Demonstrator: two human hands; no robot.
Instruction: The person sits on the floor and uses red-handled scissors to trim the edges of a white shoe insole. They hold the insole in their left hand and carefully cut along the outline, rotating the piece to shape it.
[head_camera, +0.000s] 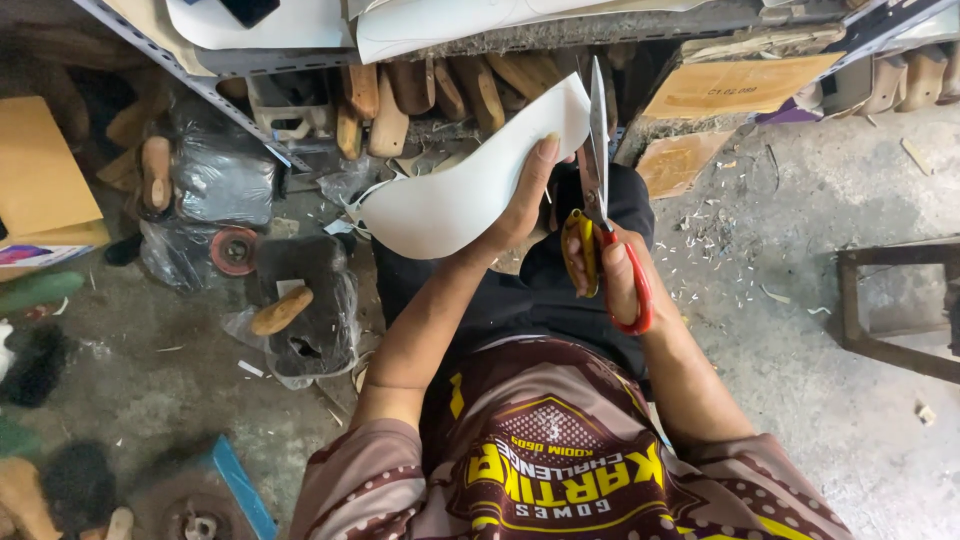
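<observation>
My left hand (525, 200) grips a curved white sheet piece (460, 190), thumb on its right edge, holding it up in front of me. My right hand (612, 280) holds a pair of scissors (600, 150) with red and yellow handles, fingers through the loops. The long blades point up and away, lying right beside the white piece's right edge. Both hands are above my lap in dark trousers.
A metal shelf frame (200, 80) with wooden shoe lasts (400, 100) stands ahead. Black plastic bags (215, 175) and a wooden last (282, 310) lie at left. White offcuts (720, 250) litter the concrete floor at right, near a dark wooden stool frame (900, 310).
</observation>
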